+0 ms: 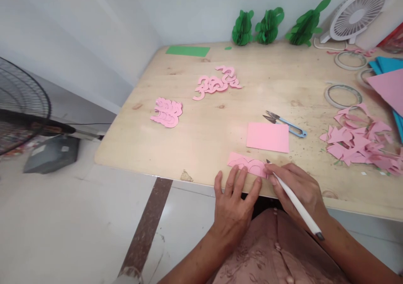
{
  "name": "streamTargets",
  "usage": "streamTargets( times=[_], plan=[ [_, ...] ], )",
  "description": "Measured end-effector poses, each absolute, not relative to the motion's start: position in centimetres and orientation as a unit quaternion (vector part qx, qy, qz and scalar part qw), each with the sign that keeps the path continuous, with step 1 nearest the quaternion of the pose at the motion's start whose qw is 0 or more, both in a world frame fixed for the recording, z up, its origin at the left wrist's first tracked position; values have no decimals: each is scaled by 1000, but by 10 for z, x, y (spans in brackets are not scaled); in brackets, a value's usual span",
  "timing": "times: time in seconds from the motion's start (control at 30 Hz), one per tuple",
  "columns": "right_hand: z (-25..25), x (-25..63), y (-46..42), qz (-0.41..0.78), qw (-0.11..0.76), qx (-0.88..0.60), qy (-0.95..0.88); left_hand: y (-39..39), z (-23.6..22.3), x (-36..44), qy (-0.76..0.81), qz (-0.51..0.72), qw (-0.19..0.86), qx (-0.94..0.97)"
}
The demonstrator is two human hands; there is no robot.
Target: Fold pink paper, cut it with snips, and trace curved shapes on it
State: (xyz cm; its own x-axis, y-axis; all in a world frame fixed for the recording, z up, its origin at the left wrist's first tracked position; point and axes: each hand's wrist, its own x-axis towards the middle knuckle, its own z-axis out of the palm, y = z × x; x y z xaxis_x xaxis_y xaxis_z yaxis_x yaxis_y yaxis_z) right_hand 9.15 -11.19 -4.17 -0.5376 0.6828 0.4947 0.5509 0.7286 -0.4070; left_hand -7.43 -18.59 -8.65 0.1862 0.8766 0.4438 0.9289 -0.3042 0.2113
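Note:
A small strip of pink paper [236,158] with curved outlines drawn on it lies at the table's front edge. My left hand [234,206] rests with fingers spread, its fingertips on the strip's lower edge. In my right hand [302,191] is a white pen [297,204], its dark tip by the strip's right end. Just above the strip lies a pink paper rectangle [267,138]. Blue-handled thread snips [292,127] lie behind that rectangle, partly covered by it, blades pointing left.
Pink cut-out pieces [167,112] and curved pink offcuts [217,83] lie farther left. Pink scraps [359,143] and tape rolls [343,96] are on the right. Green paper figures [242,28], a green strip [188,51] and a small white fan [359,15] stand or lie at the back.

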Motion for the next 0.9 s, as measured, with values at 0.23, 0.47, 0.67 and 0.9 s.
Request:
streamTargets(
  times=[0.23, 0.47, 0.67, 0.9],
  plan=[
    [-41, 91, -112, 112, 327, -357, -868, -186, -88, -70, -596, -242, 63, -763],
    [-42, 91, -112, 122, 329, -363, -863, -185, -90, -69, -599, -233, 74, -762],
    [-36, 90, -111, 203, 350, -388, -828, -185, -92, -71, -597, -224, 74, -767],
    [-26, 88, -108, 365, 320, -448, -751, -185, -92, -71, -594, -227, 85, -767]
  ],
)
